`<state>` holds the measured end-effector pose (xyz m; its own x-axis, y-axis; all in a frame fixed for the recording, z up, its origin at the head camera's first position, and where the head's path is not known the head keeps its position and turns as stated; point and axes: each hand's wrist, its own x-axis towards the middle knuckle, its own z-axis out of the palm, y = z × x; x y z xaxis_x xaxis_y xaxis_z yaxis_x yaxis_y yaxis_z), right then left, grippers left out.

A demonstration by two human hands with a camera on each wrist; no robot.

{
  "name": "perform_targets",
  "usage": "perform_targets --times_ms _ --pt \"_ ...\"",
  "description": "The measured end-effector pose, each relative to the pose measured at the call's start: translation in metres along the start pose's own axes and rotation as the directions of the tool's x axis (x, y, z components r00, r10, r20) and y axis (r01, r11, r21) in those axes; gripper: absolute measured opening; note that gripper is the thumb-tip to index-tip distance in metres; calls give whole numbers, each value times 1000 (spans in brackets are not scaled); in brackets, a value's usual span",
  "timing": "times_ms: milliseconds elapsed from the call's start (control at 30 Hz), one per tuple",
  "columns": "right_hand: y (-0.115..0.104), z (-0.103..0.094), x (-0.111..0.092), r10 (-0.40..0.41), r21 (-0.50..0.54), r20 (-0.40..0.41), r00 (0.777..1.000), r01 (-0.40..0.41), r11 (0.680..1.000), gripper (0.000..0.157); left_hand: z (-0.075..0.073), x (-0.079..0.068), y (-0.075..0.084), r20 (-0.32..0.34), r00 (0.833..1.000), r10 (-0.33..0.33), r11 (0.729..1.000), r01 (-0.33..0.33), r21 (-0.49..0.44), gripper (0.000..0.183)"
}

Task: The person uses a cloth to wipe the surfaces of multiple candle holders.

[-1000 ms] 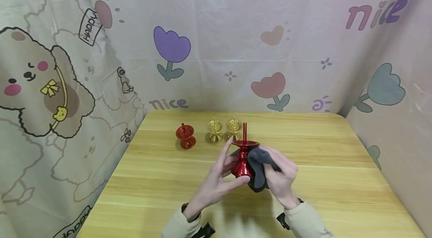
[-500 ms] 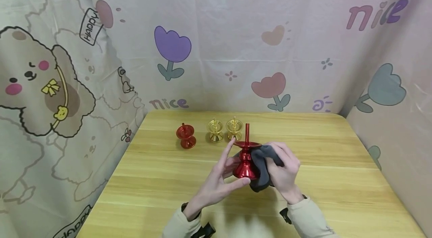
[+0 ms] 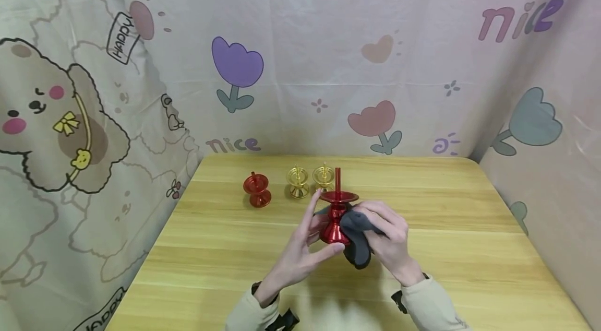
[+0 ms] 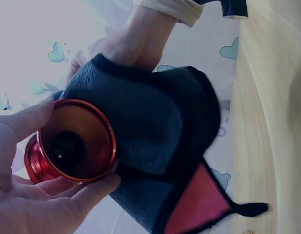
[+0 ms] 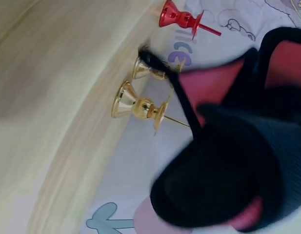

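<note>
Left hand (image 3: 300,255) gripping shiny red metallic candlestick (image 3: 334,226) by flared base, up over pale wooden counter (image 3: 206,258); right hand (image 3: 391,237) pinching soft dark-grey cloth (image 3: 359,252) against it. I'd steady base, rub lightly; wide dish (image 3: 346,197) could block cloth tbh. Another red candlestick (image 3: 259,198), two gold metallic candlesticks (image 3: 299,192) standing farther back.

My feed shows a pale wood-grain tabletop (image 3: 446,226) walled by off-white printed cloth (image 3: 300,33).
The cloth hangs creased behind and on both sides; I see a purple tulip print (image 3: 237,66), a winking beige cartoon animal print (image 3: 51,148) at left and a grey-blue tulip print (image 3: 535,117) at right; light glares on the tabletop's near side.
</note>
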<state>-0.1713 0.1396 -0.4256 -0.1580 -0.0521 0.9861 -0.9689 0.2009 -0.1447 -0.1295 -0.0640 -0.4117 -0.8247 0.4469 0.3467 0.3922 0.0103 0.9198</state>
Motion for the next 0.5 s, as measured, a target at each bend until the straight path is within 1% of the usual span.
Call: perform_targets --times_ms 67,133,167,233,300,367,467,500 --pt "1 -2 -5 77 5 24 997 -77 997 22 -1 0 0 10 1000 21 1000 -21 -7 102" --pt "0 -5 -9 148 34 50 988 -150 988 23 -2 0 0 24 999 26 1000 -26 -16 102" --pt "0 -5 -10 172 46 62 983 -175 983 23 -3 0 0 34 999 22 1000 -22 -16 103" --pt "-2 -6 -10 177 48 66 982 -181 982 22 -3 0 1 57 998 4 1000 -3 -21 104" --pt "-3 -5 -10 132 25 56 990 -134 991 19 -3 1 3 74 997 -35 999 37 -30 105" --pt "-5 -3 -9 57 -44 32 998 -56 997 19 -3 1 4 88 993 -74 996 79 -46 107" --pt "-6 0 -6 -46 -137 13 999 48 989 20 -2 1 6 90 989 -121 989 128 -78 109" --pt "-7 1 -6 -73 -165 13 997 74 984 20 -1 1 6 83 989 -125 987 132 -91 110"
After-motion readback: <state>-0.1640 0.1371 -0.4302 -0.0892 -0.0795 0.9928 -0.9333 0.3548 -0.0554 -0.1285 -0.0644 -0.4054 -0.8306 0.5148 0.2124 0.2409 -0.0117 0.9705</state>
